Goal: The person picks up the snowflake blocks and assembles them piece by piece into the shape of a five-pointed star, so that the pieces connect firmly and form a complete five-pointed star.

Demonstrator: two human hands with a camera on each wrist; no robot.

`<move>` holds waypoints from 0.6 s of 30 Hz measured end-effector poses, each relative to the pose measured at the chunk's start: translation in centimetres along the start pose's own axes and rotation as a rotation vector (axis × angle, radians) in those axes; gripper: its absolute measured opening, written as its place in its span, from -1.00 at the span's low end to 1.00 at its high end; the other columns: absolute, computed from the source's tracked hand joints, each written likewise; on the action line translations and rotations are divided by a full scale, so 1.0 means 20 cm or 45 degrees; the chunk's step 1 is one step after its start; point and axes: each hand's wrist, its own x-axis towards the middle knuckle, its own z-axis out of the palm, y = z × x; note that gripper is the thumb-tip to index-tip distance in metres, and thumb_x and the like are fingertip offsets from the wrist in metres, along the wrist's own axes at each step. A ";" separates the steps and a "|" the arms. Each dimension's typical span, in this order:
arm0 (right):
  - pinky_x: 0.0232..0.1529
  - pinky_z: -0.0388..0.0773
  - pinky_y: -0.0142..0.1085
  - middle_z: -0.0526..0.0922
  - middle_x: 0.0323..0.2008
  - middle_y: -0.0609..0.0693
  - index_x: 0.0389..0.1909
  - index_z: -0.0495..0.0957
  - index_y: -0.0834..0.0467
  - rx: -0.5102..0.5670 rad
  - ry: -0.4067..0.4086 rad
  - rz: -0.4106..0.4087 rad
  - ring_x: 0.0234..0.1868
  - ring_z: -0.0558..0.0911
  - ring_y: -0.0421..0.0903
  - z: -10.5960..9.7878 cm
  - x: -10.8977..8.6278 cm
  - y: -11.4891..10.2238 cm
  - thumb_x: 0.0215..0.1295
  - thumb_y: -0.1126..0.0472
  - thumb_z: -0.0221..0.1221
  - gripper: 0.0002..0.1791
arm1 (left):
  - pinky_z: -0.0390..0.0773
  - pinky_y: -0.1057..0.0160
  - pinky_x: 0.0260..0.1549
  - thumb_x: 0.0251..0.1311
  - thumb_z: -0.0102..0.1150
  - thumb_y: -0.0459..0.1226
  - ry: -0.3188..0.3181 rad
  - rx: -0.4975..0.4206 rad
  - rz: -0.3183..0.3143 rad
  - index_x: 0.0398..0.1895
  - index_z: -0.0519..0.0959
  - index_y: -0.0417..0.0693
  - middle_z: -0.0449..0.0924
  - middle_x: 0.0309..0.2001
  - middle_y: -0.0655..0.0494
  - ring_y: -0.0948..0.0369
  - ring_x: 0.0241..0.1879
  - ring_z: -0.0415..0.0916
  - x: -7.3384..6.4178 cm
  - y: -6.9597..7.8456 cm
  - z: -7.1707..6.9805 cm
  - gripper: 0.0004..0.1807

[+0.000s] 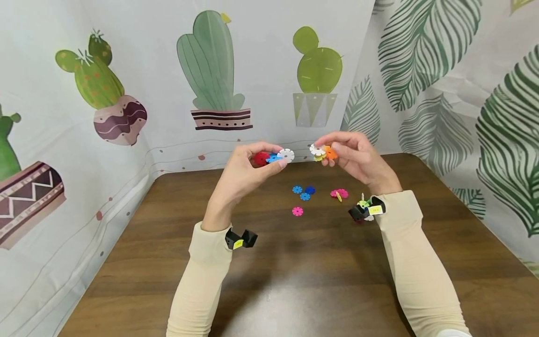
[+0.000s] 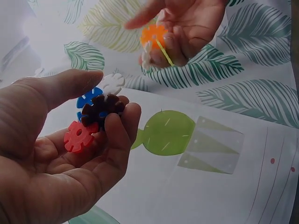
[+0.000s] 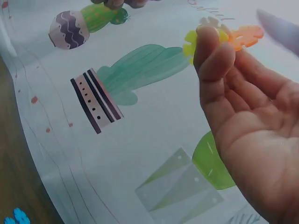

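Observation:
Both hands are raised above the far part of the table, facing each other with a gap between them. My left hand [image 1: 244,174] holds a cluster of notched plastic discs between thumb and fingers. In it are a white disc [image 1: 286,156], a blue disc [image 2: 88,97], a dark disc [image 2: 100,111] and a red disc [image 2: 78,136]. My right hand [image 1: 361,159] pinches another joined group: a white disc [image 1: 316,150], an orange disc [image 1: 331,152] and a yellow disc [image 3: 189,45]. Fingers partly hide both groups.
On the brown wooden table [image 1: 252,281] lie several blue discs [image 1: 297,189] and a pink disc [image 1: 297,211]. A pink and yellow group [image 1: 339,193] is to their right. Another multicoloured group [image 1: 363,204] is partly hidden by the right wrist camera. A printed cloth [image 1: 269,70] hangs behind.

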 end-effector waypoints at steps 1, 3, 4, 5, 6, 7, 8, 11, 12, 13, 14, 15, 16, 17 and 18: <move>-0.16 0.71 -0.42 0.80 -0.03 -0.02 0.11 0.72 0.23 -0.011 -0.014 0.018 -0.26 0.71 -0.15 0.00 0.00 0.00 0.54 0.54 -0.07 -0.57 | 0.51 0.28 -0.40 0.26 0.54 -0.15 0.003 -0.001 -0.002 0.02 0.80 0.09 0.76 -0.27 0.08 0.13 -0.35 0.53 0.00 0.00 0.00 -0.71; -0.13 0.71 -0.44 0.81 -0.01 -0.05 0.21 0.67 0.24 -0.076 -0.018 0.067 -0.23 0.70 -0.17 0.01 0.00 0.00 0.52 0.56 0.00 -0.58 | 0.52 0.29 -0.40 0.26 0.54 -0.14 0.005 0.001 -0.005 0.02 0.80 0.09 0.76 -0.26 0.09 0.14 -0.35 0.53 0.00 0.00 0.00 -0.71; -0.13 0.71 -0.44 0.81 -0.03 -0.06 0.24 0.65 0.23 -0.106 -0.013 0.094 -0.23 0.70 -0.19 0.01 0.00 0.00 0.51 0.56 0.03 -0.57 | 0.51 0.29 -0.41 0.26 0.55 -0.14 0.006 0.003 -0.005 0.02 0.80 0.09 0.76 -0.27 0.09 0.13 -0.36 0.53 0.00 0.00 0.00 -0.71; -0.15 0.71 -0.44 0.81 -0.07 -0.07 0.25 0.63 0.23 -0.131 -0.003 0.119 -0.24 0.71 -0.20 0.02 0.00 -0.01 0.50 0.57 0.08 -0.58 | 0.50 0.28 -0.41 0.25 0.55 -0.14 0.007 0.006 -0.006 0.02 0.80 0.10 0.75 -0.28 0.10 0.13 -0.36 0.52 0.00 0.00 0.00 -0.71; -0.16 0.72 -0.44 0.82 -0.10 -0.07 0.25 0.62 0.22 -0.151 0.006 0.143 -0.26 0.72 -0.20 0.02 0.00 -0.01 0.49 0.56 0.11 -0.59 | 0.49 0.28 -0.41 0.25 0.55 -0.13 0.005 0.010 -0.007 0.02 0.80 0.11 0.74 -0.30 0.11 0.13 -0.37 0.51 0.00 0.00 0.00 -0.71; -0.17 0.74 -0.43 0.82 -0.13 -0.07 0.24 0.62 0.22 -0.169 0.012 0.162 -0.27 0.73 -0.20 0.03 0.00 -0.01 0.49 0.55 0.14 -0.60 | 0.47 0.27 -0.42 0.25 0.55 -0.12 0.003 0.013 -0.008 0.02 0.80 0.11 0.73 -0.32 0.11 0.13 -0.38 0.49 0.00 0.00 0.00 -0.71; -0.17 0.75 -0.42 0.82 -0.15 -0.08 0.23 0.62 0.21 -0.190 0.017 0.179 -0.28 0.75 -0.21 0.03 0.01 -0.02 0.49 0.54 0.16 -0.62 | 0.45 0.27 -0.43 0.25 0.55 -0.12 0.001 0.018 -0.009 0.01 0.80 0.13 0.71 -0.34 0.12 0.12 -0.38 0.47 0.00 0.00 0.00 -0.71; -0.16 0.77 -0.38 0.83 -0.17 -0.05 0.18 0.66 0.25 -0.220 0.019 0.203 -0.29 0.79 -0.17 0.05 0.01 -0.03 0.48 0.50 0.21 -0.68 | 0.41 0.26 -0.44 0.25 0.55 -0.10 -0.010 0.028 -0.019 0.01 0.81 0.16 0.67 -0.38 0.13 0.12 -0.39 0.44 0.00 0.01 0.01 -0.72; -0.16 0.78 -0.37 0.83 -0.17 -0.04 0.17 0.68 0.25 -0.238 0.022 0.204 -0.29 0.80 -0.16 0.05 0.01 -0.03 0.48 0.49 0.23 -0.68 | 0.39 0.27 -0.45 0.25 0.55 -0.10 -0.014 0.028 -0.023 0.00 0.81 0.17 0.65 -0.39 0.13 0.12 -0.40 0.42 0.00 0.01 0.01 -0.72; -0.15 0.78 -0.37 0.83 -0.16 -0.03 0.17 0.69 0.26 -0.256 0.027 0.201 -0.29 0.81 -0.15 0.06 0.01 -0.03 0.47 0.47 0.25 -0.69 | 0.38 0.27 -0.46 0.25 0.55 -0.10 -0.016 0.027 -0.025 0.00 0.81 0.17 0.64 -0.40 0.13 0.12 -0.40 0.41 0.00 0.01 0.01 -0.73; -0.14 0.78 -0.36 0.83 -0.15 -0.02 0.18 0.70 0.28 -0.273 0.034 0.196 -0.28 0.81 -0.15 0.06 0.02 -0.03 0.47 0.46 0.26 -0.68 | 0.37 0.27 -0.47 0.25 0.54 -0.11 -0.017 0.027 -0.024 -0.01 0.81 0.17 0.63 -0.41 0.13 0.12 -0.41 0.40 0.00 0.01 0.01 -0.74; -0.14 0.78 -0.36 0.83 -0.14 -0.02 0.18 0.71 0.29 -0.293 0.046 0.186 -0.29 0.81 -0.14 0.07 0.02 -0.04 0.46 0.46 0.28 -0.68 | 0.36 0.28 -0.47 0.26 0.54 -0.11 -0.019 0.025 -0.024 -0.01 0.81 0.17 0.62 -0.41 0.12 0.12 -0.41 0.40 0.00 0.01 0.01 -0.75; -0.12 0.78 -0.36 0.83 -0.12 -0.02 0.18 0.72 0.28 -0.310 0.064 0.182 -0.28 0.81 -0.15 0.07 0.02 -0.04 0.45 0.44 0.29 -0.68 | 0.35 0.28 -0.48 0.27 0.53 -0.12 -0.019 0.023 -0.020 -0.01 0.81 0.16 0.61 -0.42 0.12 0.13 -0.42 0.39 0.00 0.01 0.01 -0.75; -0.09 0.79 -0.36 0.83 -0.09 -0.01 0.18 0.72 0.28 -0.321 0.082 0.174 -0.26 0.81 -0.15 0.08 0.02 -0.04 0.44 0.44 0.30 -0.67 | 0.35 0.28 -0.48 0.27 0.52 -0.13 -0.018 0.021 -0.016 -0.02 0.81 0.15 0.60 -0.42 0.11 0.13 -0.42 0.39 0.00 0.00 0.01 -0.76; -0.07 0.79 -0.36 0.83 -0.07 0.00 0.18 0.72 0.29 -0.323 0.096 0.166 -0.24 0.81 -0.15 0.09 0.02 -0.05 0.44 0.45 0.31 -0.67 | 0.35 0.28 -0.48 0.28 0.51 -0.14 -0.018 0.021 -0.009 -0.02 0.81 0.14 0.59 -0.42 0.11 0.12 -0.42 0.38 0.00 0.00 0.01 -0.77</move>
